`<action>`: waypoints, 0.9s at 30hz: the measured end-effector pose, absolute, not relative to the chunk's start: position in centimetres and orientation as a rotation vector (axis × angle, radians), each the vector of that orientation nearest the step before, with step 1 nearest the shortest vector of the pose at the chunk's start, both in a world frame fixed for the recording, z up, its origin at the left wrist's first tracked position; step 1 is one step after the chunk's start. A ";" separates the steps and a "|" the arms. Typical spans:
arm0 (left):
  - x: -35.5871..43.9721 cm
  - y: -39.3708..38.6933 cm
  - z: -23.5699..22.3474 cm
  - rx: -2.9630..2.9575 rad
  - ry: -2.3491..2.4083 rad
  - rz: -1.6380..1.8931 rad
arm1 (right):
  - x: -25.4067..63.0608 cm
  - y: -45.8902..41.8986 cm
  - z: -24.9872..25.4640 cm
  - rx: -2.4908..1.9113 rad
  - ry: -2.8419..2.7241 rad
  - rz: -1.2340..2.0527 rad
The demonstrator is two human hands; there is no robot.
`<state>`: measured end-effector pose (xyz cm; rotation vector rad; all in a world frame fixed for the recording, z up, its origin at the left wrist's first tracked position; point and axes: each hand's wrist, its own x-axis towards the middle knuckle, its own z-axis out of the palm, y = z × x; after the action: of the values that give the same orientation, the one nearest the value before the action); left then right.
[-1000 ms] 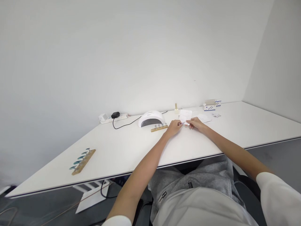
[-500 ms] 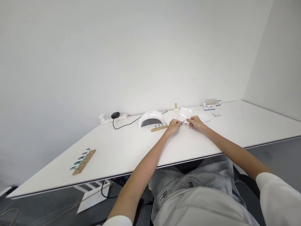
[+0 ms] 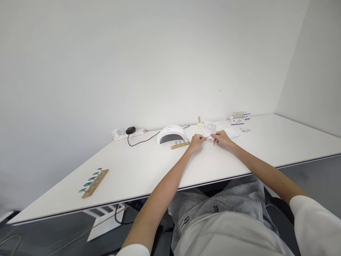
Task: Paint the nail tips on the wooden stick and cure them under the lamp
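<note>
Pinched in my right hand is the lower edge of a sticker sheet, white with rows of small dark marks. My left hand is closed on a thin purple stick-like tool, whose tip reaches the sheet's bottom edge. The tool is too small to tell its exact kind. Just left of that hand lies a wooden strip carrying several clear nail-tip stands. Behind the strip is a white nail lamp with a dark opening.
A second wooden strip with teal nail tips lies at the table's left front. A cream polish bottle, white boxes, papers and small clear bits are at the back. A black adapter sits on a power strip.
The sheet has tilted in my right hand: glare crossed it half a second ago, and now its dark marks show clearly. Both hands stay almost in place.
</note>
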<state>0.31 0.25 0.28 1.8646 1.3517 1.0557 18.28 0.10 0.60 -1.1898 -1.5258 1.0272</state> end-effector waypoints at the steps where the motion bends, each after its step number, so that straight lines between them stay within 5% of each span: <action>1: 0.3 0.3 0.2 1.865 1.350 1.059 | 18.3 0.1 0.6 -1.192 -1.540 1.011; 27: 0.1 0.4 0.5 1.879 1.312 1.162 | 19.6 1.3 0.2 -1.207 -1.551 0.944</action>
<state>0.11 0.41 0.53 1.8794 1.3119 1.1621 19.63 1.34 0.21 -1.2069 -1.5507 0.9441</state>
